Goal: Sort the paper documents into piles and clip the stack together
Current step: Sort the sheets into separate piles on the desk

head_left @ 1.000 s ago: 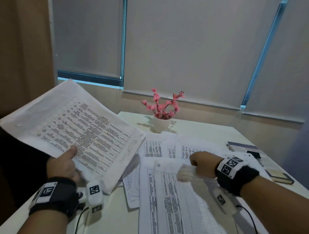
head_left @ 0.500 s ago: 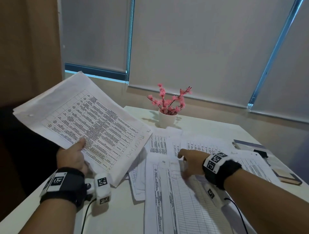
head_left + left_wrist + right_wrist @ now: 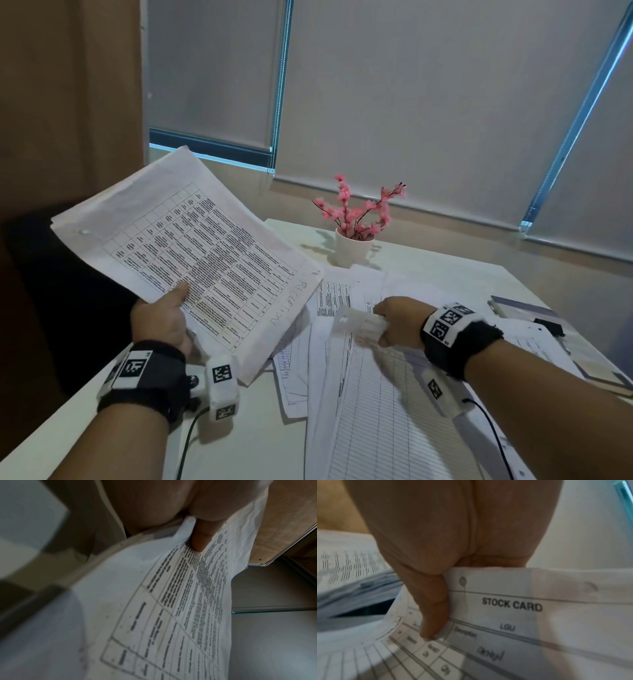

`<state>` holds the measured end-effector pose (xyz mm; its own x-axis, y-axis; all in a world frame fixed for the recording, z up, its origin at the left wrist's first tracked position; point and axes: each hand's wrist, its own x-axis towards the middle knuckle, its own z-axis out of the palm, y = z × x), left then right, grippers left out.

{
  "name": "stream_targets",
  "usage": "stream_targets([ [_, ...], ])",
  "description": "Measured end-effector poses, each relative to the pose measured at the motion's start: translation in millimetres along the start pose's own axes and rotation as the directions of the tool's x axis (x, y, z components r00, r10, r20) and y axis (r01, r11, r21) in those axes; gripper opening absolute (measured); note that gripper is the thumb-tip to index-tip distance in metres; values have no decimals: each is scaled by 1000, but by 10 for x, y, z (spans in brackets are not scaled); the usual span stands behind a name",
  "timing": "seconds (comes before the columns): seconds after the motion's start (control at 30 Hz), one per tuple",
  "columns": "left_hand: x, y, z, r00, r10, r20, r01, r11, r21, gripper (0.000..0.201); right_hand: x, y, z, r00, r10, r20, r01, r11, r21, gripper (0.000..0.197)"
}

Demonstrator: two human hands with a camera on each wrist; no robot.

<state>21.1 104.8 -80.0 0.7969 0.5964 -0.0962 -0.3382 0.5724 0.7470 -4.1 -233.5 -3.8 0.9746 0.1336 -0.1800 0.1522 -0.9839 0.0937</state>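
My left hand (image 3: 164, 317) grips a stack of printed table sheets (image 3: 191, 246), raised and tilted over the table's left side; its thumb lies on the top page (image 3: 188, 601). My right hand (image 3: 397, 320) pinches the top edge of a ruled sheet (image 3: 356, 320) headed "STOCK CARD" (image 3: 511, 604), its edge curled up off the loose papers (image 3: 373, 404) spread across the middle of the table. The thumb presses on the sheet's face, the fingers are hidden behind it.
A white pot with pink flowers (image 3: 354, 240) stands at the back of the pale table (image 3: 260, 438). A dark-covered notebook (image 3: 527, 310) lies at the right edge, with a small black object on it. Window blinds fill the wall behind.
My right hand, flat on the papers half a second ago, now pinches and lifts the stock card's top edge. The left hand keeps holding its stack in the same pose.
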Motion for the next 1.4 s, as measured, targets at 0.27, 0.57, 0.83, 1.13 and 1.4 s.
stream_targets([
  [0.27,17,-43,-16,999,-41,23,40,999,17,14,89,-67,170,999,29,20,-28,998,-57,24],
  [0.57,-261,135,105,997,33,73,-39,996,81,23,-367,35,-32,996,-27,-84,33,997,64,22],
  [0.83,-922,407,462,958,52,281,-136,948,288,13,-961,81,-801,873,-242,-423,249,968,-40,17],
  [1.13,-1491,603,888,702,3,712,-470,754,459,36,-1221,-16,-1530,499,-384,-777,286,919,-271,9],
  [1.4,-1723,660,943,621,-64,781,-412,821,395,39,-1405,33,-1760,531,-385,-755,311,917,-249,6],
])
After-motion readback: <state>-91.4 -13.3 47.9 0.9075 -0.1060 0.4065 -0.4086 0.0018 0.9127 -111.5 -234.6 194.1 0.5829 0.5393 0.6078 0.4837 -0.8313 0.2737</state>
